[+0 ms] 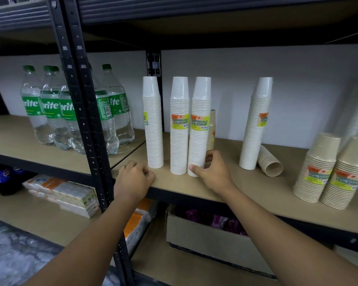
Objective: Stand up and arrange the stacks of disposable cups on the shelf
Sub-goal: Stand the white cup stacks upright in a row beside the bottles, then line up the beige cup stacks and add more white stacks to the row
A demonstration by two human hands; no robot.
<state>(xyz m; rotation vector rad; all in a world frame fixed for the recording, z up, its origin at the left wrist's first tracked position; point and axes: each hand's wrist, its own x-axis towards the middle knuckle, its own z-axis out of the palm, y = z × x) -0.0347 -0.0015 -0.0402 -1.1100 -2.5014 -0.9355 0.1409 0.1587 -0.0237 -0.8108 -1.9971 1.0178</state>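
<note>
**Cup stacks on shelf: state at right-hand contact**

The shelf (256, 182), a tan board on a black metal frame, is seen beneath both hands. Sprite bottles (70, 112) are noted well to the left of the left hand, on the neighbouring shelf board. A cardboard box (205, 238) is seen on the level below the right forearm.

Four tall white cup stacks are recorded upright. The third stack (199, 124) is gripped at its base by the right hand (213, 172): thumb pressed on the front of the lowest cups, fingers wrapped round the far side. The second stack (179, 124) stands just left of that hand, touching or nearly touching the third. The first stack (153, 122) stands just beyond the left hand, apart from the second. The fourth stack (255, 124) stands well to the right of the right hand, leaning slightly left.

Two squat beige stacks (329, 172) are noted far right of the right hand, side by side. A short beige stack (270, 162) lies on its side at the foot of the fourth stack, mouth toward the camera. Another beige stack (212, 129) is partly hidden behind the third.

The left hand (133, 178) rests on the shelf's front edge, fingers curled in, holding nothing.
</note>
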